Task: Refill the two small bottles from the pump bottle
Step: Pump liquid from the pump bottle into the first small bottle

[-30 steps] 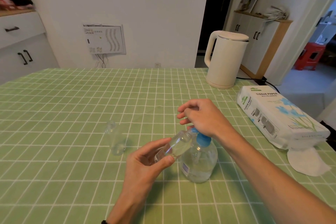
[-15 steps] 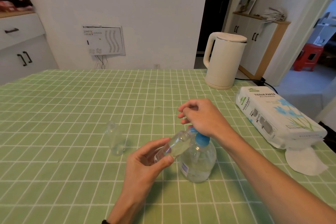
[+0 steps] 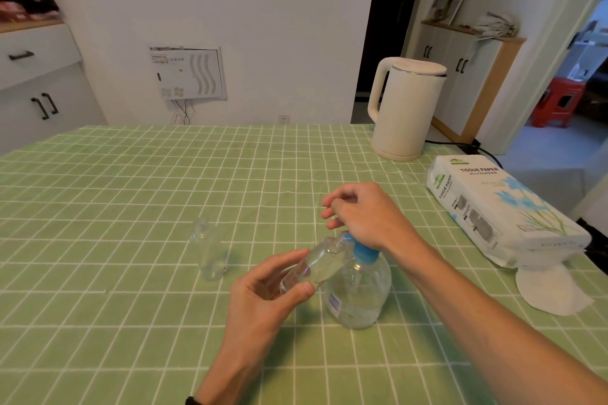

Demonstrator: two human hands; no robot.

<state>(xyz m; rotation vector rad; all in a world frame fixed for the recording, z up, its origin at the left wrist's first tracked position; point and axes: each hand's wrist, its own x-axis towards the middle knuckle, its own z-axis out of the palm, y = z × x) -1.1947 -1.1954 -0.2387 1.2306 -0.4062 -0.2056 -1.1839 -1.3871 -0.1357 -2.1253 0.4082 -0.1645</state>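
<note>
We find the pump bottle (image 3: 358, 293) on the table (image 3: 131, 191), 1 tilted bottle (image 3: 312, 268) at its spout, 1 upright bottle (image 3: 210, 256) to its left, kettle (image 3: 408, 108) behind, tissue pack (image 3: 500, 207) right.

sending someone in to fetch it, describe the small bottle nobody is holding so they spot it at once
On the green checked tablecloth, find the big pump bottle with the blue collar. Left of it, apart, stands a small clear bottle, upright. The other small bottle is tilted in the left hand at the pump; this one no hand touches.
</note>
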